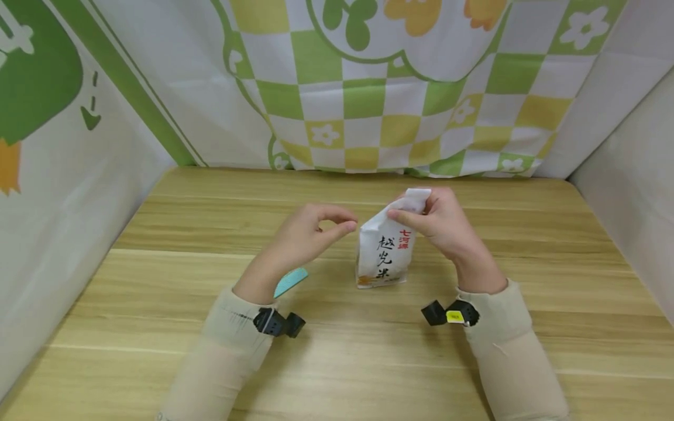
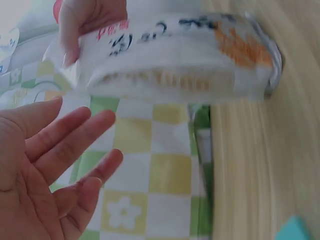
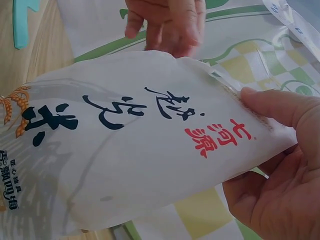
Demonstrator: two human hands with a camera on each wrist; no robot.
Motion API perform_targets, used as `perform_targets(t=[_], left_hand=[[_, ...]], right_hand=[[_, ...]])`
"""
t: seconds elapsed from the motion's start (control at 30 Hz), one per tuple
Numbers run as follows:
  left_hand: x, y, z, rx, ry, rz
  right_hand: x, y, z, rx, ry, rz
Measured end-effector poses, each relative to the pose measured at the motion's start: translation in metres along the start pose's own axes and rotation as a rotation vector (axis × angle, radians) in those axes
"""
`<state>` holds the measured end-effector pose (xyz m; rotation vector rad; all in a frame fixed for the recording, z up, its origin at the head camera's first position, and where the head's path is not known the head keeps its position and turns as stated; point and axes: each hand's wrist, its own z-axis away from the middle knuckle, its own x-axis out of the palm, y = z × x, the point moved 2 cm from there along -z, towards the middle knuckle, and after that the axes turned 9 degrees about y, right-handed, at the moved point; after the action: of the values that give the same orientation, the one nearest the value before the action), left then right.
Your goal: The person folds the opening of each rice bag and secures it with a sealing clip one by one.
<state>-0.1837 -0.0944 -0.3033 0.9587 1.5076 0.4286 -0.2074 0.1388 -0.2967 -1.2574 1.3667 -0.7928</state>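
A white rice bag (image 1: 387, 248) with black and red characters stands on the table, its top leaning to the right. My right hand (image 1: 447, 225) pinches that top between thumb and fingers; the thumb (image 3: 270, 105) lies on the printed side. In the left wrist view, a see-through strip on the bag's side (image 2: 160, 80) shows pale brown contents. Just left of the bag, my left hand (image 1: 300, 234) has loosely bent fingers with nothing between them. A flat turquoise item (image 1: 291, 282) lies on the table, partly hidden behind the left wrist.
The wood-grain table (image 1: 174, 234) meets a green, yellow and white checked cloth (image 1: 363, 117) at its back edge. White fabric walls (image 1: 121, 134) rise on both sides. Both wrists wear small black cameras over beige sleeves (image 1: 500, 318).
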Motion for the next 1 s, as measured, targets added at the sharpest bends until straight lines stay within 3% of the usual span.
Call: perform_targets(t=[0.27, 0.43, 0.73, 1.0], left_hand=[[-0.048, -0.029, 0.020, -0.108, -0.029, -0.127], [-0.067, -0.046, 0.032, -0.133, -0.062, -0.181], [-0.071, -0.078, 0.051, -0.237, -0.229, -0.211], [-0.068, -0.102, 0.061, -0.241, -0.262, -0.188]], right_hand=[[-0.002, 0.000, 0.000, 0.015, 0.004, 0.004], [-0.004, 0.000, 0.000, 0.020, 0.003, -0.002], [-0.004, 0.003, 0.000, 0.019, -0.005, -0.025], [-0.002, 0.003, -0.001, 0.006, -0.012, -0.011]])
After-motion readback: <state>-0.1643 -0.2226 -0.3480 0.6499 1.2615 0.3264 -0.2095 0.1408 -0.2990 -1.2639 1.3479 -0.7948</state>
